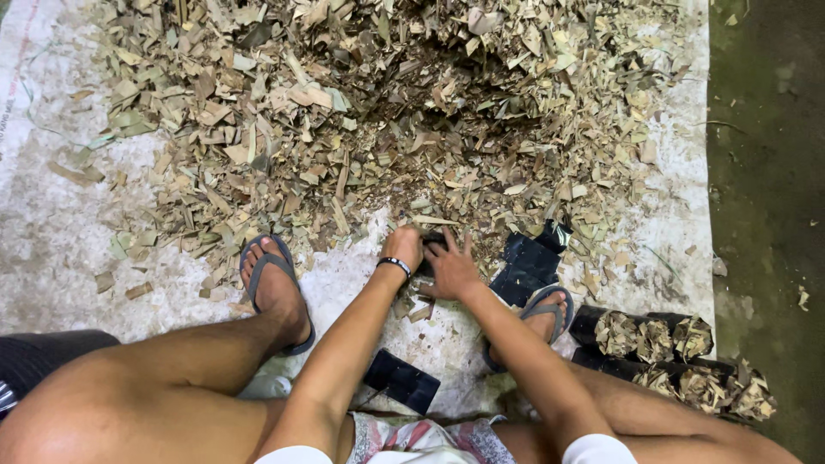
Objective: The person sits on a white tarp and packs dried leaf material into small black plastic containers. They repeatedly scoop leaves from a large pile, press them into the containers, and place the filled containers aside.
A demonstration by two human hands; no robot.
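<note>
So the person's squatting on a white sheet spread on the ground, with a big heap of dry leaf chips covering most of its far half. Both hands are down at the near edge of that heap, about mid-sheet. The left hand has a black band on the wrist and is curled over a small black bag, fingers bent in around its rim. The right hand is right next to it, touching the same bag, fingers spread a bit and pressing down onto it. The bag is mostly hidden between the two hands, so can't tell how full it is.

Feet in grey flip-flops sit on either side of the hands, left foot toward the sheet's left side, right foot just right of the hands. A flat empty black bag lies just beside the right foot, and another flat one is close to the near edge between the legs. Over at the sheet's right near corner there's a stack of filled bags lying on their sides, chips showing at the open ends.
</note>
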